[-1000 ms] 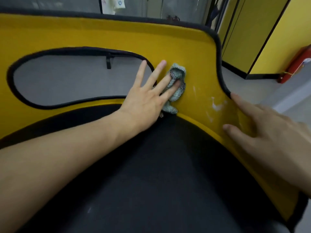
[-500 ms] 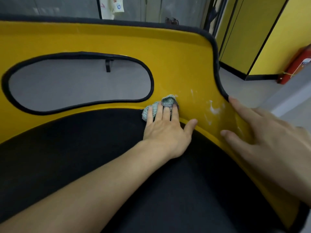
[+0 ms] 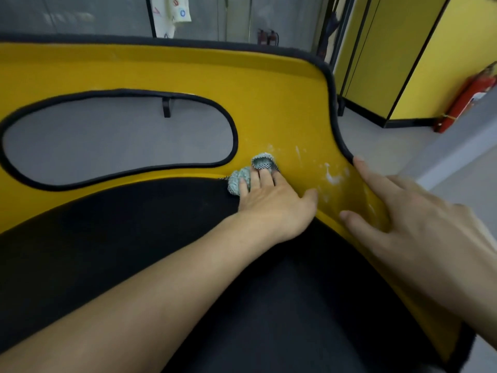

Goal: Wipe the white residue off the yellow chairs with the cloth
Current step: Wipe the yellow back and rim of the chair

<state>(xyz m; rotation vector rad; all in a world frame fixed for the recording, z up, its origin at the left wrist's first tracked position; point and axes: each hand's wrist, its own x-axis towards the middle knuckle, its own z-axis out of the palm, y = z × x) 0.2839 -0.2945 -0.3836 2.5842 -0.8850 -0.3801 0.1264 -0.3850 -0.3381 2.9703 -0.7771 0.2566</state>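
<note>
Fingers (image 3: 266,179) of left hand (image 3: 271,208), tips beneath cloth (image 3: 262,162).

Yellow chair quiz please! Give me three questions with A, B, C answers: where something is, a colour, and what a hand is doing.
1. Where is the biggest white smear? A on the floor; B on the yellow chair, between the left hand and right hand; C on a wall.
2. What colour is the seat cushion? A black; B red; C white.
3. What is the left hand doing? A hanging idle; B holding a bottle; C pressing the cloth against the chair.
Answers: B, the smear shows on yellow between both hands; A, the cushion is black; C, it lies flat on the cloth.
</note>
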